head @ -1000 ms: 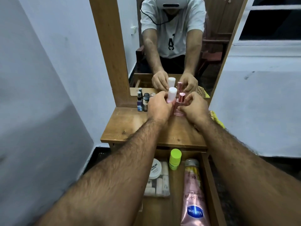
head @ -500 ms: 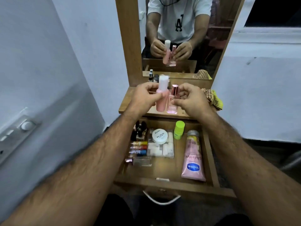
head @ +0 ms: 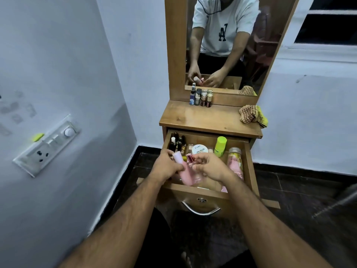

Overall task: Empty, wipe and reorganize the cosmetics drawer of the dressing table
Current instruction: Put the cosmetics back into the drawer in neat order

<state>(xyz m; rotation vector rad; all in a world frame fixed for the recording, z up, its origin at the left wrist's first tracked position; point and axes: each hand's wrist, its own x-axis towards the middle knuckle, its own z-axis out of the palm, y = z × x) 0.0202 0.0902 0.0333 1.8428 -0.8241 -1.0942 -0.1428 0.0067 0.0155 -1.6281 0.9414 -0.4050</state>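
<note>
Both hands are gripping bottles over the open drawer (head: 251, 167), left hand (head: 167, 168) clamped on a pink bottle (head: 183, 171), right hand (head: 210, 167) pinching a perfume bottle (head: 190, 159), apparently restocking; next, setting them upright beneath the hands.

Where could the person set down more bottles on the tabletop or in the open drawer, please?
The tabletop is bare between the small bottles by the mirror and the cloth at its right edge. The drawer is crowded: nail polishes, jar, green bottle, pink tube.

Pale blue walls (head: 58, 55), dark tiled floor (head: 299, 190), switchboard (head: 48, 144) left, window (head: 328, 26) right
</note>
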